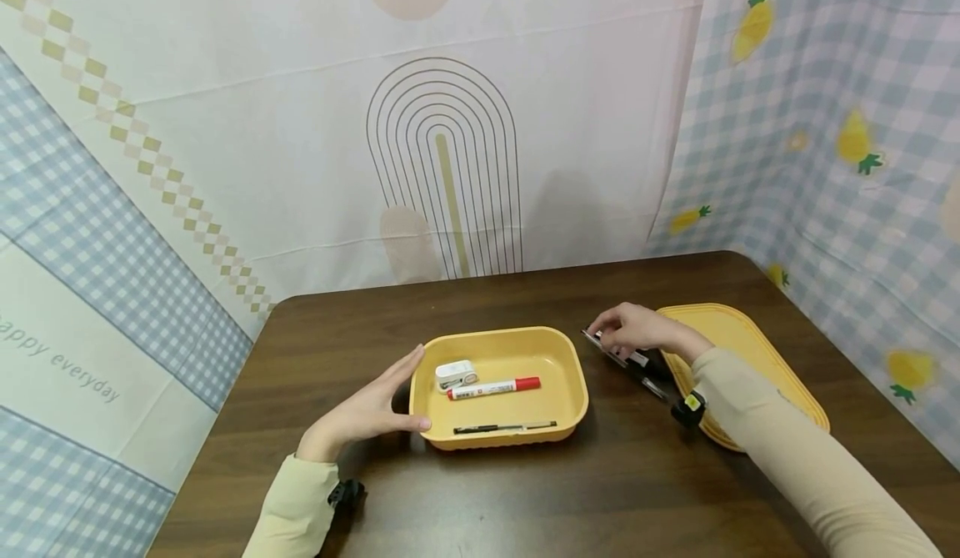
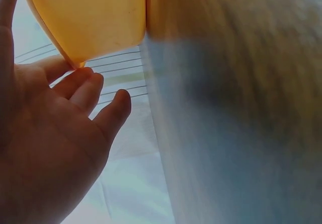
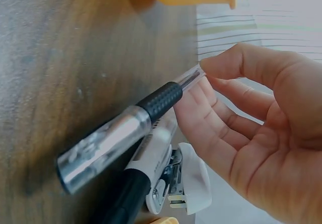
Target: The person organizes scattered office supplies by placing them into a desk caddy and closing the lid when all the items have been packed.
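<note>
Fingertips of R hand (image 1: 636,327) are pinching a clear-ended pen (image 3: 160,99) on its transparent part, just past the black ribbed grip, w/ the other fingers lying loosely curled; the views are not showing whether the pen's far end is touching the dark table (image 1: 480,500). Gripped so, the pen is prob. inclining to swivel, so good technique is calling for a firm, squarely opposed pinch nr. its balance pt. Partly masked by it in R-wrist view, a black-capped marker (image 3: 140,173) is lying, w/ a white stapler (image 3: 196,181) beside that; a straight-up lift is thus looking safer than a sideways drag, which is risking a knock to both. Farther out on the R, a yellow lid (image 1: 727,341) is resting flat, R sleeve (image 1: 787,458) overlapping its edge in head view, so the forearm is needing a little clearance there. To the L, a yellow tray (image 1: 517,355) is sitting upright, apart from R hand; L hand (image 1: 367,409) is bracing its L end, fingers fairly straight along the side & thumb on the nr. corner, i.e. steadying vs. clutching. Light, even pressure is prob. sufficing; pushing hard is risking a slide. Inside, a small white item (image 1: 455,374) (prob. another stapler) is sitting just beside a red-capped marker (image 1: 493,389), & a slim black pen (image 1: 505,428) is lying along the nr. wall. Behind all, a patterned cloth (image 1: 442,166) is hanging, pale w/ ruled arches.
</note>
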### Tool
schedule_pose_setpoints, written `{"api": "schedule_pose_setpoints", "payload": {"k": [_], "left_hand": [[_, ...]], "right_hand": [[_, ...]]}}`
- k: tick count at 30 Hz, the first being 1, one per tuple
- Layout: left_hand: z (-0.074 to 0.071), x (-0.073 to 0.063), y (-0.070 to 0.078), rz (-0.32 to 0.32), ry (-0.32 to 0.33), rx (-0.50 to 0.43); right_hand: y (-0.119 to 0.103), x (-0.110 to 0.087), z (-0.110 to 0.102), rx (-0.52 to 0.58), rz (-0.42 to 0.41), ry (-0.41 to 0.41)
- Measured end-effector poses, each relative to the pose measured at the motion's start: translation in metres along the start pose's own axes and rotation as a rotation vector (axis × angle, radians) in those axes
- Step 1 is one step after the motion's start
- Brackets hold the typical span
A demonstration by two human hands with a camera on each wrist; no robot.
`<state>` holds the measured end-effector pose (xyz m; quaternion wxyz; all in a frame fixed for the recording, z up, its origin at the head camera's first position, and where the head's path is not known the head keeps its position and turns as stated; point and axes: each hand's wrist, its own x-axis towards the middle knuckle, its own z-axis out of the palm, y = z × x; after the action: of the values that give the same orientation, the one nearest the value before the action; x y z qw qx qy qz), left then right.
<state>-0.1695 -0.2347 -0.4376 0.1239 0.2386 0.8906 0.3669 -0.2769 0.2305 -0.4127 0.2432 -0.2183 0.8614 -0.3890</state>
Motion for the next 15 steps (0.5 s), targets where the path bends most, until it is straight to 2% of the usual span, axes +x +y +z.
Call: {"api": "schedule_pose_setpoints", "payload": {"k": [15], "left_hand": [[0.000,0.000,0.001,0.023,0.019,0.002]], "right_hand": [[-0.005,0.000,-0.015,0.118,-0.032,0.051]]}}
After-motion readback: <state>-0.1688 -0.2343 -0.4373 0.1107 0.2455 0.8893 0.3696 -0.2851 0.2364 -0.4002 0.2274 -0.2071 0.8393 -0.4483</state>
